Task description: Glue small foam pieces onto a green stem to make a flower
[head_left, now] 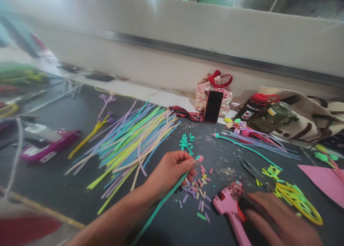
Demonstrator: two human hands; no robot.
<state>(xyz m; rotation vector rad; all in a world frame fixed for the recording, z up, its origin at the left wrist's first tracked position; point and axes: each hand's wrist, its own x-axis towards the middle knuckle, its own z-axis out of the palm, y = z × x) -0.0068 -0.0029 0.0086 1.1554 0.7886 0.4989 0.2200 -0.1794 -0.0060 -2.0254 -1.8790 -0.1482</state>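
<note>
Nearest, at the lower right, the right hand (271, 217) is a blur beside a pink tool (232, 212) on the dark worktop (225, 153); I cannot tell whether its fingers have closed on it. From the lower edge of the view the teal stem (163, 202) runs up along the left forearm to the left hand (176, 167), whose thumb and fingers pinch it near its top.

The stem looks thin and very light, likely soft-skinned and easy to bend, so a firm squeeze could kink or flatten it. Its matt surface seems unlikely to slip. The best hold is probably where the fingers have it — just below the tip — leaving the long tail free.

In looks it is an even teal, slim and gently curved, ending in a small bud (199, 158) of pink and teal that pokes out past the fingertips. The bud is probably the delicate part: better held from beneath than across the top. Short cut pieces (185, 198) lie scattered just below the hand, and farther off rests a second teal stem (251, 150) — similarly slim, with a small pinkish head.
</note>
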